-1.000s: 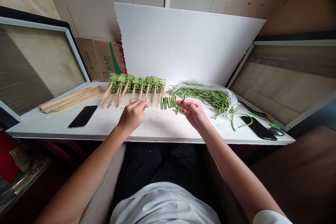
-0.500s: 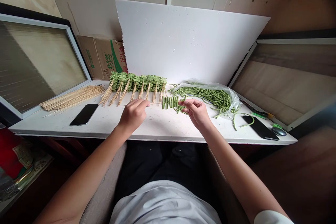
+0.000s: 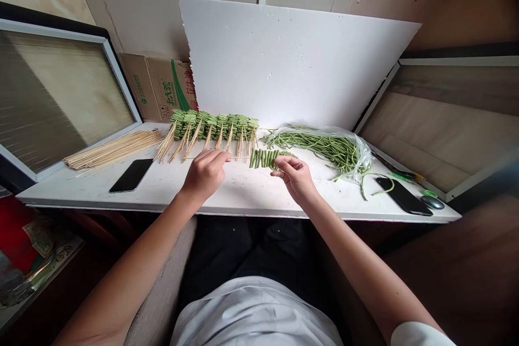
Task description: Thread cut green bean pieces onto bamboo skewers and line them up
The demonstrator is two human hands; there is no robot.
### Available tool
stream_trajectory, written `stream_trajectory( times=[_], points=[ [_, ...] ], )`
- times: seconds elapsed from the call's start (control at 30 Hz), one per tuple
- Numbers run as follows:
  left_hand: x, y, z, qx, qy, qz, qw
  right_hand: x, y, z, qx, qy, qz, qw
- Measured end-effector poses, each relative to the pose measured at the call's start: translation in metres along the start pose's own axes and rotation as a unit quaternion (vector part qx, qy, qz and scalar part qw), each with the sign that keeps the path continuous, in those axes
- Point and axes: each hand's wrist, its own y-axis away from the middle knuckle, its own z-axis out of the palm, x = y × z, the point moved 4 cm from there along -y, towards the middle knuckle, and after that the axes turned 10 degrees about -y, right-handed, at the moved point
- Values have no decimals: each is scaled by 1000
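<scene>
My left hand (image 3: 206, 174) is closed around a thin bamboo skewer (image 3: 240, 158) held level above the table. Cut green bean pieces (image 3: 263, 159) sit side by side, crosswise, along its right part. At the right end of that row, my right hand (image 3: 295, 174) pinches a bean piece between thumb and fingers; the skewer's tip is hidden there. More cut pieces (image 3: 288, 155) lie on the table just behind the right hand. Behind the hands, filled bean skewers (image 3: 214, 125) are stacked in a row, their bare stick ends pointing toward me.
Bare skewers (image 3: 115, 150) lie in a pile at left, near a phone (image 3: 132, 175). Long green beans (image 3: 324, 147) spill from a clear plastic bag at right. Another dark phone (image 3: 403, 195) lies near the right edge. A white board (image 3: 300, 65) and a carton (image 3: 156, 86) stand behind.
My right hand has moved slightly left, against the end of the bean row. The bean piece it held near the skewer tip now sits close to the others. My left hand stays in place.
</scene>
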Motion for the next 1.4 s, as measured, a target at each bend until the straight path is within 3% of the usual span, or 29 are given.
stream_trajectory(
  times=[0.17,0.37,0.6,0.73,0.93,1.07,1.23,1.4],
  points=[
    [-8,4,8,-38,25,-39,998,-9,-2,0,-15,-8,-6,1000],
    [-25,17,29,-132,72,-120,981,3,-15,-21,-1,18,35,999],
    [-54,50,65,-312,134,-225,913,16,-27,-50,36,108,72,991],
    [-64,67,81,-399,137,-229,877,7,-39,-73,62,182,63,979],
    [-65,74,85,-477,108,-211,846,-31,-79,-132,132,433,-4,892],
    [-66,76,83,-487,112,-225,837,-55,-103,-173,164,576,-19,800],
    [-66,77,85,-497,124,-236,826,-67,-126,-207,104,712,9,694],
    [-64,75,88,-511,121,-222,822,-69,-147,-220,39,780,26,624]
  ],
)
